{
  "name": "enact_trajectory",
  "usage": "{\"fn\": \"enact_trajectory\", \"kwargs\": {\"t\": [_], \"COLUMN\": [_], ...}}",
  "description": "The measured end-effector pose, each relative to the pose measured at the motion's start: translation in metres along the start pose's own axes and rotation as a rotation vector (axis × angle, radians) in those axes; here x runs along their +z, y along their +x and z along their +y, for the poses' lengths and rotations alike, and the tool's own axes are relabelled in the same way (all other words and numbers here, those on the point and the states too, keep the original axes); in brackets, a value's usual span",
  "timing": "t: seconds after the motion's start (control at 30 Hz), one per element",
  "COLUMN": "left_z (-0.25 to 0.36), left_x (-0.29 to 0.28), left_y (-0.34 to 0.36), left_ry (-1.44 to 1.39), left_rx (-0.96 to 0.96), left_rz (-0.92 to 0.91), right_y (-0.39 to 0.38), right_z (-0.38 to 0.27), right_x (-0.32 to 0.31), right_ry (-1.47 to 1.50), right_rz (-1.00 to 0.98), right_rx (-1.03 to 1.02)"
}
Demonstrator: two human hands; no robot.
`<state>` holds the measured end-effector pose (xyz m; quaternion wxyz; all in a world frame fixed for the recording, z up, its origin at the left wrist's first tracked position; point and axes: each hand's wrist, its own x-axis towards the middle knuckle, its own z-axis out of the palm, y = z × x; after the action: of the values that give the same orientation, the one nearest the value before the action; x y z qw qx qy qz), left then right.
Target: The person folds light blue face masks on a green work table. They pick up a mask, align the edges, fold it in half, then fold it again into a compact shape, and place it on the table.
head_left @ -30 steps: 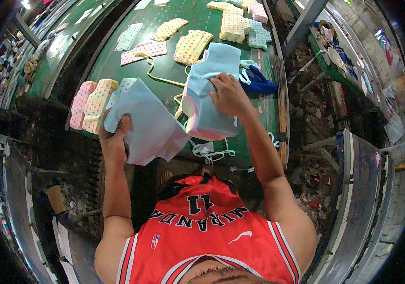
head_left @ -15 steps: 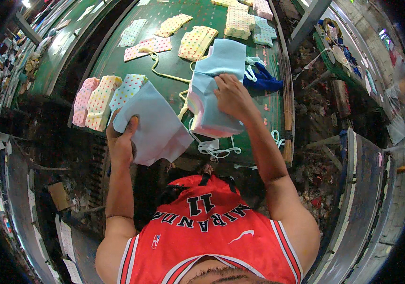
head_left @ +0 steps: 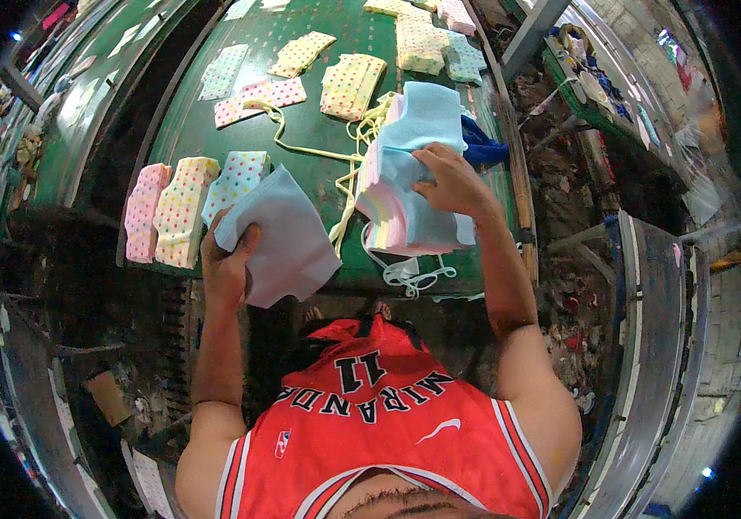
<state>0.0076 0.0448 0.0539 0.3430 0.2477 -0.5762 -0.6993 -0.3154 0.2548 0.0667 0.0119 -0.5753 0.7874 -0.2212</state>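
My left hand grips a small bundle of light blue cloth pieces, thumb on top, the lower part hanging past the table's near edge. On the right stands a thick stack of cut cloth, with pink, yellow and white layers at its side. A light blue cloth piece covers its top, creased under the bent fingertips of my right hand; the thumb rests lower on the same cloth. Beside my left hand lie dotted bundles: blue, yellow and pink.
The green table carries more dotted bundles farther back. Yellow cloth strips trail left of the stack; white cords lie at the front edge. Dark blue cloth sits behind my right hand, near a bundle of thin sticks.
My right hand has shifted slightly across the top blue cloth, with its thumb now showing. The bundle in my left hand has tilted a little. The whole view has shifted slightly.
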Motion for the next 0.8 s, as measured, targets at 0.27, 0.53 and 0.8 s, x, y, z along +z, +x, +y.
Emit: {"fn": "enact_trajectory", "kwargs": {"t": [0.27,0.53,0.8], "left_z": [0.015,0.014,-0.010], "left_x": [-0.034,-0.036,-0.032], "left_y": [0.026,0.044,0.044], "left_ry": [0.113,0.574,0.183], "left_rx": [0.008,0.336,0.217], "left_rz": [-0.074,-0.195,-0.013], "right_y": [-0.001,-0.027,-0.047], "right_z": [-0.027,-0.082,-0.109], "right_x": [-0.004,-0.028,-0.030], "right_ry": [-0.118,-0.211,-0.167], "right_rz": [-0.021,0.302,0.540], "right_rx": [0.180,0.373,0.382]}}
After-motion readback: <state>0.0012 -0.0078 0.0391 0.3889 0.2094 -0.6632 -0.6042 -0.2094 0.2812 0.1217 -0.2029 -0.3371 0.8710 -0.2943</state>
